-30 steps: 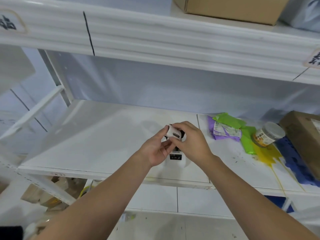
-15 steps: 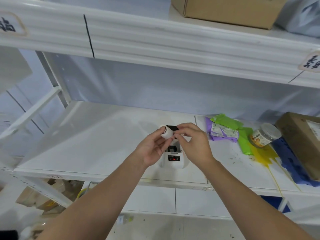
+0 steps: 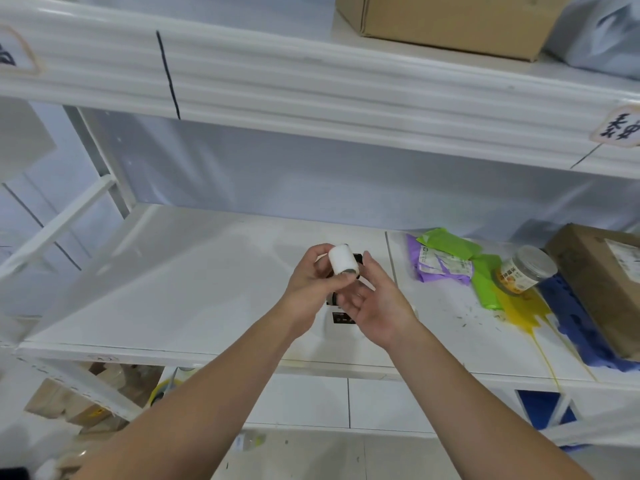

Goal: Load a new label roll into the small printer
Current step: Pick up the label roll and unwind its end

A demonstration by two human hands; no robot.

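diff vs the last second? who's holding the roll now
The right hand let go of the label roll and dropped back, palm open beside it. The left hand alone now holds the roll, turned so its core end faces the camera. Unchanged: the printer on the shelf below the hands, jar and packets at right.

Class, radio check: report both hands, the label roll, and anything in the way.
Left hand grips label roll; right hand open, empty. Roll above printer, not loaded. Nothing between them.
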